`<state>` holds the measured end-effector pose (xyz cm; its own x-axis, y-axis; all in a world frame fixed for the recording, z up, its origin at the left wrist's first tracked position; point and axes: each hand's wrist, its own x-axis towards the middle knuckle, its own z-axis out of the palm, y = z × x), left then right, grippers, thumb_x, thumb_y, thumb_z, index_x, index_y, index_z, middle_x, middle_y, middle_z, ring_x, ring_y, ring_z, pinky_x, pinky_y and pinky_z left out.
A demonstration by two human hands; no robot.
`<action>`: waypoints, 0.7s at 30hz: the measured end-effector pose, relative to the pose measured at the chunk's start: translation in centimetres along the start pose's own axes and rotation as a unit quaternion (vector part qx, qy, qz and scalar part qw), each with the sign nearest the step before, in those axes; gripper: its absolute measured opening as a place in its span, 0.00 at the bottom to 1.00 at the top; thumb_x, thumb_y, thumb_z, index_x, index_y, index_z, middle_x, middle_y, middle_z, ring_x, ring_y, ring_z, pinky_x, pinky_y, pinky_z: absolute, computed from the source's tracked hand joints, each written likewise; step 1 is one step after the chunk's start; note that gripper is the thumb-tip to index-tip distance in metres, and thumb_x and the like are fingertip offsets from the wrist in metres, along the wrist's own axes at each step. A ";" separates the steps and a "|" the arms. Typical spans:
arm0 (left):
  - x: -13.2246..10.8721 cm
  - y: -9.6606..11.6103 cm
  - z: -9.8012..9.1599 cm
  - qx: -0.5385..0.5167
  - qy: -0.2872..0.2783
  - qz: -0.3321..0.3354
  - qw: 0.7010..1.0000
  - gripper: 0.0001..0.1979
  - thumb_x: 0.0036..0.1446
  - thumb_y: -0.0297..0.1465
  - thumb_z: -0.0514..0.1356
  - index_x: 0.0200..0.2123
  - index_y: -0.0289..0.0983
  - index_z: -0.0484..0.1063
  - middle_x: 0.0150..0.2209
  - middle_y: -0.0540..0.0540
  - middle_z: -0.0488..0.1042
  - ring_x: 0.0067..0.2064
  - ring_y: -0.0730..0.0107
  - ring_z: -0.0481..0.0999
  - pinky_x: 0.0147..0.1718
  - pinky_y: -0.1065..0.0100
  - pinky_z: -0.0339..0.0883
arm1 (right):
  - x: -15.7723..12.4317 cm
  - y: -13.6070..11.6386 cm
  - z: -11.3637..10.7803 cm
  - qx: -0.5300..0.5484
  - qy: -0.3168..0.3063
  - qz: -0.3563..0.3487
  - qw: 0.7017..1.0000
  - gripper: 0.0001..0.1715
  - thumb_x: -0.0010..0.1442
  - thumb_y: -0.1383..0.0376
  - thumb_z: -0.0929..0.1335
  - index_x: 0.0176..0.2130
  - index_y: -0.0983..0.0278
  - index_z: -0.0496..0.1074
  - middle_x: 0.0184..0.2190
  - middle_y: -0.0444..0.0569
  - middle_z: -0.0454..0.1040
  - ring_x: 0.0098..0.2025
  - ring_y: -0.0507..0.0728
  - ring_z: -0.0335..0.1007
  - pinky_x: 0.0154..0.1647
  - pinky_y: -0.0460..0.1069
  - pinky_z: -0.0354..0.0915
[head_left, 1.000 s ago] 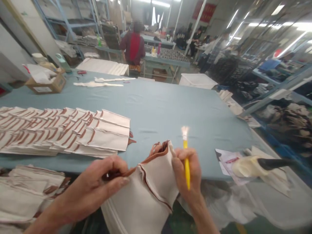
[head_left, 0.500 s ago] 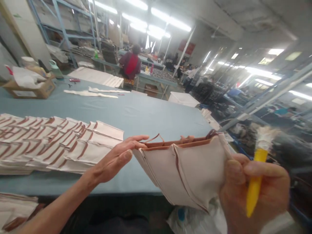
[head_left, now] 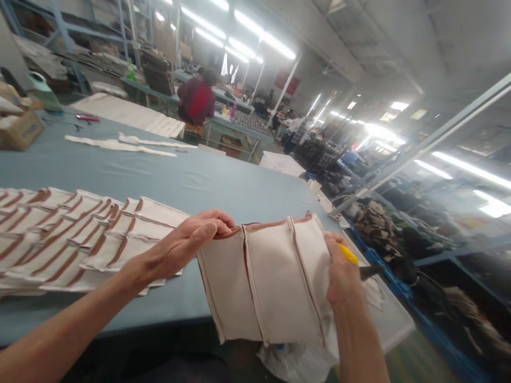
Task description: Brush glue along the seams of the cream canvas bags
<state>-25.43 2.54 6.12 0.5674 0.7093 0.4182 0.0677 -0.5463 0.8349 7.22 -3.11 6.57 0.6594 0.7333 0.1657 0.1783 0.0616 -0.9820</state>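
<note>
A cream fabric bag [head_left: 275,282] with brown binding along its top edge and raised seams down its side hangs in front of me, beyond the table's near edge. My left hand [head_left: 203,229] pinches its top left corner, thumb over the brown edge. At the right side my right hand [head_left: 343,271] is closed on the bag, and a yellow-handled brush [head_left: 348,254] is tucked in the same hand. Only a short piece of the yellow handle shows. To the left, rows of similar cream pieces [head_left: 91,234] with brown edging lie overlapped on the blue-green table [head_left: 223,183].
White strips [head_left: 120,146] and a red tool [head_left: 88,117] lie farther back, near a cardboard box [head_left: 19,130] and a green bottle [head_left: 46,93]. A white bin [head_left: 281,163] stands beyond the table. A person [head_left: 197,98] sits farther off. Below the bag is a clear plastic bag [head_left: 297,364].
The bag has turned so its side faces me more fully, and its opening has narrowed. My left hand now pinches the edge. My right hand has moved left and turned, hiding the brush's bristles.
</note>
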 end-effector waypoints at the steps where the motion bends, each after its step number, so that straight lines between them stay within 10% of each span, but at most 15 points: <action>1: -0.1 0.0 -0.1 0.015 -0.012 0.000 1.000 0.38 0.74 0.58 0.41 0.43 0.38 0.83 0.49 0.40 0.82 0.51 0.55 0.79 0.57 0.60 0.70 | -0.3 0.2 0.0 0.001 0.002 0.003 1.000 0.32 0.47 0.39 0.77 0.34 0.59 0.66 0.26 0.38 0.69 0.27 0.53 0.64 0.27 0.48 0.61; 7: -0.4 -0.1 0.0 0.133 -0.040 0.017 0.990 0.30 0.78 0.47 0.44 0.47 0.41 0.84 0.65 0.40 0.77 0.67 0.50 0.70 0.67 0.50 0.63 | -2.8 -0.8 -0.8 -0.003 0.020 -0.055 0.998 0.32 0.52 0.39 0.77 0.32 0.59 0.63 0.25 0.37 0.64 0.28 0.52 0.60 0.27 0.46 0.57; 17: -1.4 3.2 3.6 0.271 0.007 0.125 0.954 0.11 0.68 0.40 0.62 0.40 0.39 0.79 0.44 0.42 0.79 0.42 0.59 0.74 0.45 0.58 0.67 | -6.9 -1.4 -2.8 -0.100 0.057 -0.346 0.931 0.20 0.69 0.53 0.73 0.35 0.59 0.64 0.32 0.42 0.71 0.33 0.54 0.70 0.37 0.49 0.65; 21: -2.6 3.7 5.3 0.322 0.024 0.130 0.938 0.07 0.68 0.32 0.61 0.41 0.39 0.80 0.52 0.38 0.79 0.49 0.54 0.77 0.49 0.55 0.70 | -7.7 -0.3 -3.0 -0.106 0.021 -0.428 0.897 0.15 0.70 0.64 0.73 0.36 0.58 0.63 0.30 0.40 0.71 0.31 0.53 0.70 0.37 0.49 0.66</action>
<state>-22.34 -3.68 6.27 0.5964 0.5255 0.6068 0.4221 -0.8483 0.3199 4.28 -10.76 5.87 0.2398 0.4522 0.8591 0.7644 0.4576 -0.4542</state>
